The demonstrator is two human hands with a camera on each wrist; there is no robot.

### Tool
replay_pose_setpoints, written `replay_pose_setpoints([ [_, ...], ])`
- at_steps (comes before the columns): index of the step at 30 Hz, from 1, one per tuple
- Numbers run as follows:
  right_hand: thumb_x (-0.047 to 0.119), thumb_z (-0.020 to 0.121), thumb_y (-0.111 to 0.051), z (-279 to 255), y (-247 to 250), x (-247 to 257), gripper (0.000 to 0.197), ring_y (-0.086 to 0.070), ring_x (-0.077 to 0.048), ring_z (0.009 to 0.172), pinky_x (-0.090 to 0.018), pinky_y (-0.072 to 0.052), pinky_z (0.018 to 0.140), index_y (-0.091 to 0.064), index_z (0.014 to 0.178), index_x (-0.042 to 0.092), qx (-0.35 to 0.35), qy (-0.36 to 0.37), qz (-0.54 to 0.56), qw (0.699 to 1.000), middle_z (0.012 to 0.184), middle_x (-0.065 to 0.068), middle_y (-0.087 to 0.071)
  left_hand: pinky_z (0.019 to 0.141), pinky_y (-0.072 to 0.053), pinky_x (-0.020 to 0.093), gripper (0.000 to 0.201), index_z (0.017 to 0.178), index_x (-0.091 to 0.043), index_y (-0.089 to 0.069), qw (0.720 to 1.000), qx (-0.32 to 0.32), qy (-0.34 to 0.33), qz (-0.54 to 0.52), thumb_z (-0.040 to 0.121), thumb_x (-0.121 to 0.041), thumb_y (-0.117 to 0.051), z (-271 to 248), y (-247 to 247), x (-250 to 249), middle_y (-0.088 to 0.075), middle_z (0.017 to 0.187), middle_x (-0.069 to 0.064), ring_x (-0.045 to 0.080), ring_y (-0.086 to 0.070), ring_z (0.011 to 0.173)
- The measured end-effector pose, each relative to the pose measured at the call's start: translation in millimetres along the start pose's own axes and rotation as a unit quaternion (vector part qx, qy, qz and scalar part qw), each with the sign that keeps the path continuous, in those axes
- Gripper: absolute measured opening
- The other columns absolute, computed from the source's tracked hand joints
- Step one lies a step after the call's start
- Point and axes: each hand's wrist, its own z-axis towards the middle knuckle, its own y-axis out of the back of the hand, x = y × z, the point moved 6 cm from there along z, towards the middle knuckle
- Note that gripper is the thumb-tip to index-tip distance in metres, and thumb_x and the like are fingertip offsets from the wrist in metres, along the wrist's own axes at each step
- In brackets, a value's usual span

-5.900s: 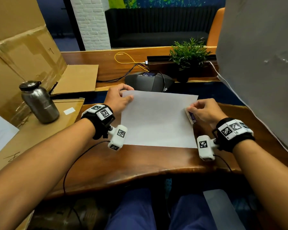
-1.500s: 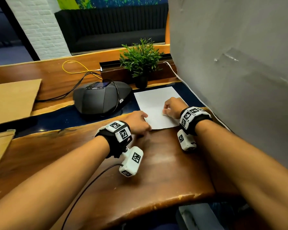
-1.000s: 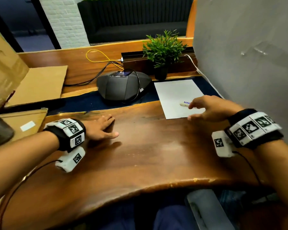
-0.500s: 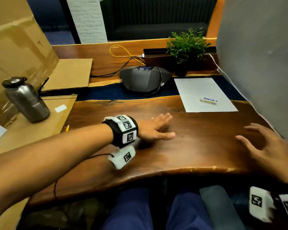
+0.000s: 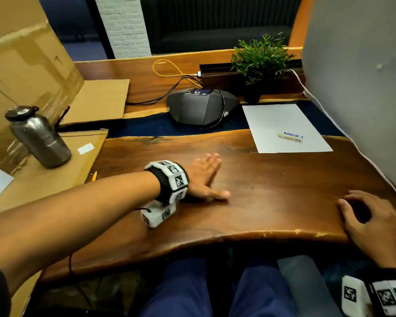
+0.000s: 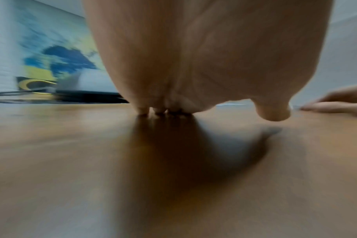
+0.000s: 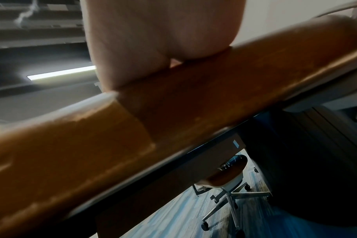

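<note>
A white sheet of paper (image 5: 286, 128) lies at the far right of the wooden desk (image 5: 272, 191), with a small white eraser in a blue sleeve (image 5: 290, 137) on top of it. My left hand (image 5: 206, 177) lies flat on the middle of the desk, fingers straight, holding nothing; the left wrist view shows its fingertips (image 6: 159, 109) touching the wood. My right hand (image 5: 370, 216) rests at the desk's near right edge with loosely bent fingers and holds nothing. Both hands are well clear of the paper.
A dark conference speakerphone (image 5: 201, 107) with cables sits behind the desk's middle, a potted plant (image 5: 260, 62) behind the paper. A steel bottle (image 5: 39, 138) stands on cardboard (image 5: 55, 170) at left. A grey partition (image 5: 364, 88) walls the right side.
The paper was pushed to the far right and the eraser laid on it. Both hands then drew back; the right hand has settled on the near desk edge.
</note>
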Motion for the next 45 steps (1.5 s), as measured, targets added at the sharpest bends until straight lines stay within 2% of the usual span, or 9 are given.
replay_pose_setpoints([
  [5,0.017,0.088,-0.072,-3,1,-2,0.012,-0.059,-0.031,0.107,-0.053,-0.049,0.092,-0.069,0.1,0.015,0.0,0.011,0.007,1.0,0.115,-0.011,-0.069,0.121,0.01,0.04,0.09,0.156,-0.024,0.017,0.992,0.039,-0.094,-0.077,0.094,-0.069,-0.031,-13,6,-45,0.025,0.162,-0.001,0.014,0.017,0.149],
  [9,0.017,0.087,-0.072,-4,2,-1,0.013,-0.06,-0.033,0.105,-0.051,-0.05,0.091,-0.07,0.1,0.013,-0.006,0.007,0.004,1.0,0.113,-0.013,-0.07,0.122,0.004,0.045,0.091,0.157,-0.017,0.011,0.991,-0.067,0.075,-0.084,0.094,-0.069,-0.028,-27,38,48,0.019,0.164,0.006,0.025,0.012,0.151],
  [14,0.016,0.087,-0.073,-3,1,2,0.012,-0.061,-0.035,0.098,-0.047,-0.05,0.086,-0.07,0.096,0.008,-0.039,-0.001,0.001,0.999,0.106,-0.016,-0.071,0.123,-0.002,0.048,0.115,0.155,-0.008,0.012,0.972,0.02,0.233,-0.031,0.079,-0.085,-0.026,-48,-2,108,0.022,0.162,0.012,0.03,0.015,0.15],
  [21,0.031,0.094,-0.064,-2,-4,-3,0.017,-0.058,-0.032,0.102,-0.048,-0.049,0.087,-0.066,0.096,0.014,-0.026,-0.003,0.001,1.0,0.11,-0.012,-0.068,0.122,0.004,0.051,0.13,0.151,-0.007,0.024,0.997,0.043,0.056,0.006,0.068,-0.096,-0.022,-22,-13,-6,0.035,0.155,0.013,0.032,0.026,0.146],
  [26,0.023,0.091,-0.068,-3,-4,-8,0.013,-0.057,-0.034,0.106,-0.055,-0.048,0.092,-0.066,0.1,0.014,-0.009,-0.011,0.008,1.0,0.114,-0.014,-0.068,0.121,0.01,0.038,0.092,0.155,-0.019,0.018,0.989,0.065,-0.102,-0.084,0.096,-0.069,-0.03,-23,-2,-80,0.028,0.16,0.0,0.015,0.02,0.148],
  [31,0.026,0.092,-0.067,-4,-7,-12,0.013,-0.057,-0.032,0.106,-0.055,-0.048,0.091,-0.065,0.1,0.015,-0.008,-0.002,0.013,1.0,0.114,-0.012,-0.068,0.119,0.007,0.043,0.088,0.156,-0.016,0.013,0.989,-0.038,0.093,-0.112,0.095,-0.069,-0.022,-39,31,12,0.025,0.161,0.005,0.023,0.017,0.15],
  [35,0.04,0.093,-0.057,-3,-6,-6,0.027,-0.059,-0.032,0.1,-0.047,-0.05,0.085,-0.067,0.095,0.015,-0.038,-0.004,0.0,0.999,0.108,-0.012,-0.069,0.123,0.002,0.044,0.112,0.155,-0.01,0.015,0.975,0.03,0.217,-0.033,0.082,-0.084,-0.028,-58,-7,79,0.025,0.161,0.01,0.029,0.018,0.15],
  [40,0.04,0.093,-0.056,-3,-2,0,0.031,-0.061,-0.034,0.098,-0.045,-0.051,0.083,-0.068,0.095,0.011,-0.049,-0.008,-0.002,0.999,0.106,-0.015,-0.07,0.122,0.003,0.049,0.128,0.152,-0.01,0.024,0.994,0.032,0.101,-0.026,0.07,-0.093,-0.03,-32,-10,13,0.035,0.155,0.009,0.028,0.025,0.146],
  [45,0.041,0.089,-0.054,-5,1,1,0.032,-0.061,-0.035,0.099,-0.043,-0.048,0.084,-0.069,0.096,0.012,-0.038,-0.009,0.012,0.999,0.108,-0.014,-0.071,0.122,0.008,0.045,0.11,0.154,-0.016,0.021,0.994,0.048,-0.093,-0.027,0.084,-0.083,-0.033,-1,-13,-99,0.032,0.158,0.004,0.021,0.025,0.147],
])
